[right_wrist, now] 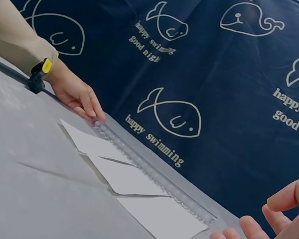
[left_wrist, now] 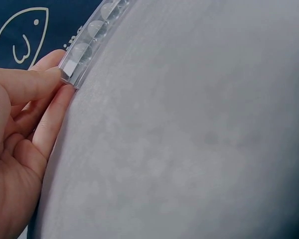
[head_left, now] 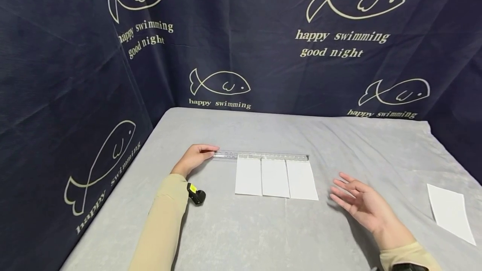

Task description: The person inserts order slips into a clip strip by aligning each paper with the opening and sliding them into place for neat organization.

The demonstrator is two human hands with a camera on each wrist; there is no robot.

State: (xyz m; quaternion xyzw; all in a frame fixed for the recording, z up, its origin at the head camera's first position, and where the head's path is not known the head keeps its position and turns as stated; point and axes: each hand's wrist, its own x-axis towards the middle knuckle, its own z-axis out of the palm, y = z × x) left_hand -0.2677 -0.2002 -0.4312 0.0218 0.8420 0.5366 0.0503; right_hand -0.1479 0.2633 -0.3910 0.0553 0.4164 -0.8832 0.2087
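My left hand [head_left: 193, 158] pinches the left end of a clear plastic ruler [head_left: 271, 156] between thumb and fingers. In the left wrist view, round cut-outs show along the ruler [left_wrist: 97, 31] near the thumb. The ruler lies across the top edges of three white paper cards [head_left: 248, 175] set side by side in a row. To the right of the row, my right hand [head_left: 363, 206] hovers over the table with its fingers spread and holds nothing. Another white card [head_left: 451, 211] lies apart at the far right, slanted.
A grey cloth [head_left: 241, 237] covers the table, with creases at the right. Dark blue curtains [head_left: 278, 53] printed with fish and lettering hang behind the table and at its sides. A wrist camera [head_left: 196, 194] is strapped to the left sleeve.
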